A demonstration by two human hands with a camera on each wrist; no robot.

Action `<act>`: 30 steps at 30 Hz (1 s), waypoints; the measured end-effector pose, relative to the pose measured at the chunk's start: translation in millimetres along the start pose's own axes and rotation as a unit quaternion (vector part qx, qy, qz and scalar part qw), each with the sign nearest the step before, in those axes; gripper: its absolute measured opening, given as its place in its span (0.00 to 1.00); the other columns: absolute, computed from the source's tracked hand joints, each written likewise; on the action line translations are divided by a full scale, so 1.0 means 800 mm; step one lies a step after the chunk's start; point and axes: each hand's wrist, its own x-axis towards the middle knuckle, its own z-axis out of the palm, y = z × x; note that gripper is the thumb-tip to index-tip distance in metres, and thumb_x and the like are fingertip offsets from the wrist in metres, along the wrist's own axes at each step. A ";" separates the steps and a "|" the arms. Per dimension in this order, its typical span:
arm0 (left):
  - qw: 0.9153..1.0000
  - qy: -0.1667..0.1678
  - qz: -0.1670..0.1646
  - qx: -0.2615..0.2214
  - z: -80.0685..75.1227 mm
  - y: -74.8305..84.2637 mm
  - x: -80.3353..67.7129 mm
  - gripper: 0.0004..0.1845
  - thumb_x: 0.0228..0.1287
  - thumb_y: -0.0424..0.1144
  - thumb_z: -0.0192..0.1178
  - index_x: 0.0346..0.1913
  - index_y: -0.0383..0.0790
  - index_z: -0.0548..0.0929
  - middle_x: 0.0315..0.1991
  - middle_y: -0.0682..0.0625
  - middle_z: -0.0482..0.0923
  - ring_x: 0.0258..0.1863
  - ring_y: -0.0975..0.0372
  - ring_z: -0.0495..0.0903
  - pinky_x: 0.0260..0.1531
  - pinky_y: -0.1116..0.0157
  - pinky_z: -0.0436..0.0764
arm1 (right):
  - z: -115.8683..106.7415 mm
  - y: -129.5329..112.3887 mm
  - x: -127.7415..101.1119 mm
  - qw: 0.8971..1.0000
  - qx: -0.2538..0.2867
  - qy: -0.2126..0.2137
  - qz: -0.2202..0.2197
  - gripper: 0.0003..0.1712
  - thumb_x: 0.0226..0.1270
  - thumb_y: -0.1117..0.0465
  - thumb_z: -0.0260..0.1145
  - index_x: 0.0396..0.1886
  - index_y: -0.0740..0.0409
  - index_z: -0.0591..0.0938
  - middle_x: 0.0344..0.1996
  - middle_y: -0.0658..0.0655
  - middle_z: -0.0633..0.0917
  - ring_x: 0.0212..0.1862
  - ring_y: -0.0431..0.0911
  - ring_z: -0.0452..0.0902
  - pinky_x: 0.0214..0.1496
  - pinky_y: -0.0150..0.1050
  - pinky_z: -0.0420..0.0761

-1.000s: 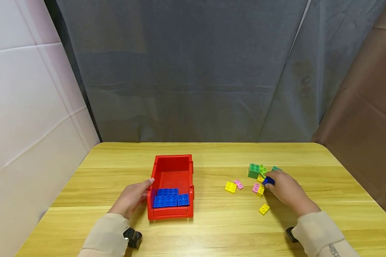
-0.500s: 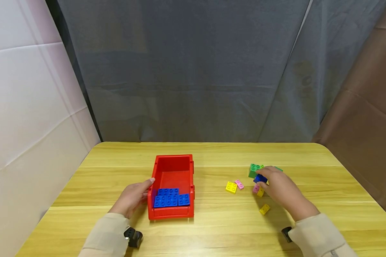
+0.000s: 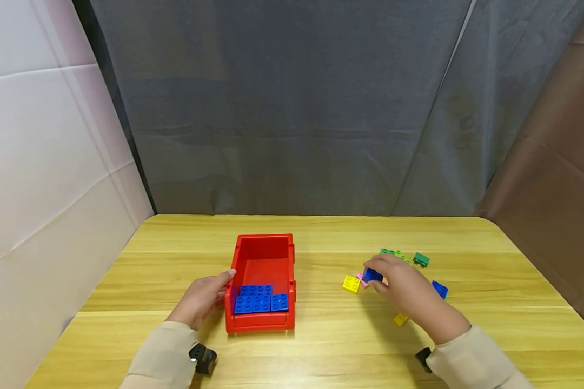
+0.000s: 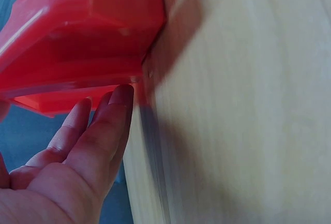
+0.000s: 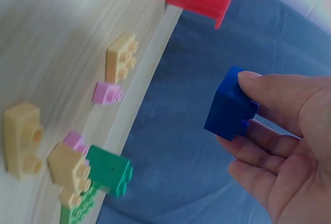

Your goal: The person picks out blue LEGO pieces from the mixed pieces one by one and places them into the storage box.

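Note:
My right hand (image 3: 403, 289) pinches a blue brick (image 3: 372, 275) above the table, to the right of the red bin (image 3: 260, 254). The right wrist view shows the blue brick (image 5: 230, 105) held between thumb and fingers (image 5: 279, 97), clear of the wood. Several blue bricks (image 3: 260, 300) lie in the bin's near end. My left hand (image 3: 201, 299) rests with straight fingers against the bin's left wall; in the left wrist view its fingertips (image 4: 121, 94) touch the red bin (image 4: 77, 38).
Loose bricks lie on the wooden table (image 3: 321, 340): a yellow one (image 3: 350, 283), a small yellow one (image 3: 400, 319), green ones (image 3: 420, 260), a pink one partly hidden, and another blue brick (image 3: 440, 289). A grey curtain hangs behind the table.
My right hand lifted the blue brick out of the pile and carried it left toward the bin. Another blue brick is uncovered at the right. The left hand stayed put.

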 end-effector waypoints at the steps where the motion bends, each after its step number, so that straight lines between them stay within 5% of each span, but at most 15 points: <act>1: 1.000 0.000 0.001 -0.001 0.000 0.000 0.000 0.40 0.69 0.59 0.51 0.65 0.22 0.66 0.62 0.30 0.67 0.60 0.41 0.68 0.64 0.47 0.67 | 0.000 -0.003 0.001 1.000 0.001 -0.001 -0.002 0.21 0.60 0.63 0.70 0.54 0.62 0.81 0.50 0.57 0.81 0.51 0.53 0.79 0.49 0.46 0.82; 30: 1.000 0.000 -0.003 -0.005 0.001 0.000 0.002 0.41 0.69 0.59 0.51 0.66 0.22 0.64 0.63 0.30 0.65 0.61 0.40 0.66 0.64 0.47 0.67 | 0.026 -0.087 0.055 0.994 0.055 -0.001 -0.096 0.21 0.66 0.57 0.67 0.57 0.56 0.80 0.53 0.52 0.80 0.55 0.46 0.77 0.56 0.41 0.79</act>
